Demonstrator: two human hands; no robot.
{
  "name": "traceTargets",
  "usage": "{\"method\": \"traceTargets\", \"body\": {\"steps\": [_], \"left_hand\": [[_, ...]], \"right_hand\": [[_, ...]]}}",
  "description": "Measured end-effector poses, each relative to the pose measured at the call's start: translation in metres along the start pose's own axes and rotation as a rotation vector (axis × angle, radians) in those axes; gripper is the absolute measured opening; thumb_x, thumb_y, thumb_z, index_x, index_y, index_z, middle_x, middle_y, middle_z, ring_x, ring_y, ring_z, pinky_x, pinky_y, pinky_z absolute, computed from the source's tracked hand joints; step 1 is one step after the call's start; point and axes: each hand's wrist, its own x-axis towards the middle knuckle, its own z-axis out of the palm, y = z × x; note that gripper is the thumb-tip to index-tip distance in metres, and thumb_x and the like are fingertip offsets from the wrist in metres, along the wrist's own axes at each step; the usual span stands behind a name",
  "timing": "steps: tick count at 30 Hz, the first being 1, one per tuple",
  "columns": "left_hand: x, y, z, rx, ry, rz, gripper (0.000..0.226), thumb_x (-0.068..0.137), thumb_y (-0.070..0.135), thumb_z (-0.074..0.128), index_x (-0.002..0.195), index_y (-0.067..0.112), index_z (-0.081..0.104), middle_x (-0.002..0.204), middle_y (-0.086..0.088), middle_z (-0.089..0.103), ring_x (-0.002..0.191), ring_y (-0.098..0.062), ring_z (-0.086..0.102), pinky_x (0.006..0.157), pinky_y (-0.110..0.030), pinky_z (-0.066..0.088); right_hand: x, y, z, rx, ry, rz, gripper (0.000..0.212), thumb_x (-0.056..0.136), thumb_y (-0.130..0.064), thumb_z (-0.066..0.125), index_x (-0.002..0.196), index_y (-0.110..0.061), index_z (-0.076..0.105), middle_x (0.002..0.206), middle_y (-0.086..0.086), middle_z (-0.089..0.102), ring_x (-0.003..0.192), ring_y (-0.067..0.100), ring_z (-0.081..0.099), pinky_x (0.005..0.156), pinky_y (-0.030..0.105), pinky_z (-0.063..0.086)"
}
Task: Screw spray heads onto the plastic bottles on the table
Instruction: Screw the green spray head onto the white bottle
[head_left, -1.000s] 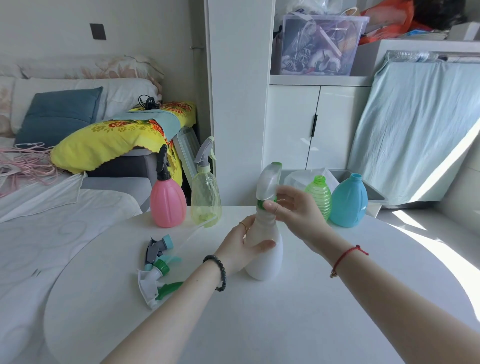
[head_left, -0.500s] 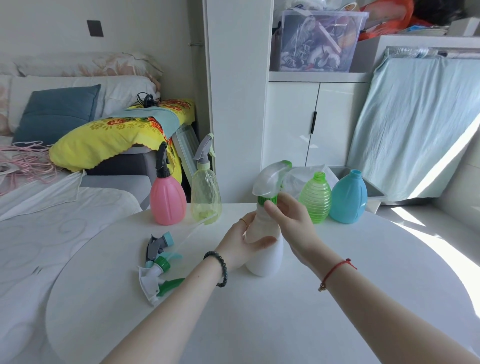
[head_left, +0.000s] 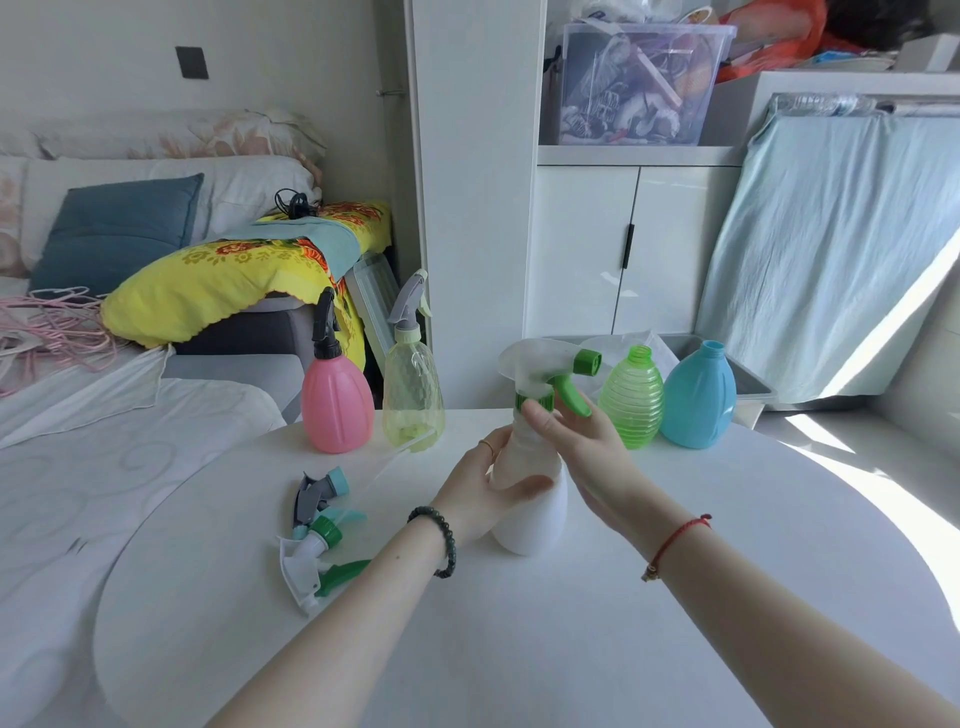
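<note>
A white bottle (head_left: 535, 514) stands upright in the middle of the round white table (head_left: 519, 649). My left hand (head_left: 485, 488) wraps around its body from the left. On its neck sits a clear spray head (head_left: 540, 364) with a green nozzle and trigger, nozzle pointing right. My right hand (head_left: 582, 441) pinches the green collar of that spray head. Two loose spray heads lie to the left: a grey and teal one (head_left: 317, 493) and a white and green one (head_left: 317, 561). A green ribbed bottle (head_left: 631, 405) and a blue bottle (head_left: 698, 397) stand open-necked behind.
A pink bottle (head_left: 336, 400) with a black spray head and a pale yellow bottle (head_left: 413, 400) with a grey spray head stand at the table's back left. A bed (head_left: 78, 441) borders the table on the left, a white cabinet (head_left: 623, 244) stands behind.
The spray head has turned on the white bottle: its nozzle now points right instead of toward me. My right hand has shifted its grip around the collar; my left hand still holds the bottle.
</note>
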Motion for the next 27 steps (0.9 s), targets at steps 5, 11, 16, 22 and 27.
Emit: {"method": "traceTargets", "body": {"steps": [5, 11, 16, 22, 27], "left_hand": [[-0.001, 0.000, 0.000, -0.004, 0.011, -0.020, 0.062, 0.060, 0.048, 0.069, 0.117, 0.038, 0.047, 0.120, 0.009, 0.058, 0.112, -0.003, 0.051, 0.096, -0.030, 0.043], [0.000, -0.001, -0.001, 0.002, 0.011, -0.035, 0.068, 0.059, 0.049, 0.070, 0.121, 0.036, 0.046, 0.121, 0.010, 0.058, 0.111, -0.003, 0.051, 0.098, -0.031, 0.042], [0.000, 0.000, -0.001, 0.012, 0.009, -0.031, 0.071, 0.060, 0.050, 0.069, 0.124, 0.036, 0.043, 0.126, 0.011, 0.054, 0.115, -0.006, 0.049, 0.100, -0.033, 0.041], [-0.001, 0.000, -0.001, 0.010, 0.007, -0.041, 0.066, 0.062, 0.048, 0.072, 0.121, 0.037, 0.044, 0.122, 0.010, 0.055, 0.112, -0.008, 0.050, 0.099, -0.033, 0.042], [-0.002, 0.000, 0.000, 0.027, 0.026, -0.046, 0.068, 0.059, 0.052, 0.069, 0.121, 0.037, 0.044, 0.123, 0.008, 0.055, 0.115, -0.011, 0.050, 0.100, -0.037, 0.042]], "right_hand": [[0.010, -0.007, -0.008, -0.158, 0.069, -0.032, 0.035, 0.073, -0.011, 0.072, 0.106, -0.009, 0.060, 0.096, 0.002, 0.067, 0.092, 0.015, 0.063, 0.081, 0.026, 0.050], [0.009, -0.015, -0.010, -0.351, -0.015, -0.104, 0.028, 0.074, -0.005, 0.070, 0.100, -0.008, 0.059, 0.093, 0.003, 0.067, 0.089, 0.013, 0.064, 0.083, 0.028, 0.051], [0.012, -0.016, -0.005, -0.463, 0.036, -0.126, 0.039, 0.068, -0.014, 0.077, 0.100, -0.017, 0.053, 0.095, -0.002, 0.064, 0.097, 0.016, 0.060, 0.087, 0.028, 0.047], [0.011, -0.022, -0.019, -0.262, -0.226, -0.077, 0.021, 0.083, -0.004, 0.059, 0.099, -0.018, 0.063, 0.102, 0.001, 0.067, 0.096, 0.007, 0.062, 0.090, 0.023, 0.050], [0.018, -0.015, -0.010, -0.314, 0.071, -0.082, 0.032, 0.066, -0.012, 0.079, 0.083, -0.014, 0.051, 0.087, 0.001, 0.062, 0.082, 0.019, 0.063, 0.074, 0.030, 0.050]]}}
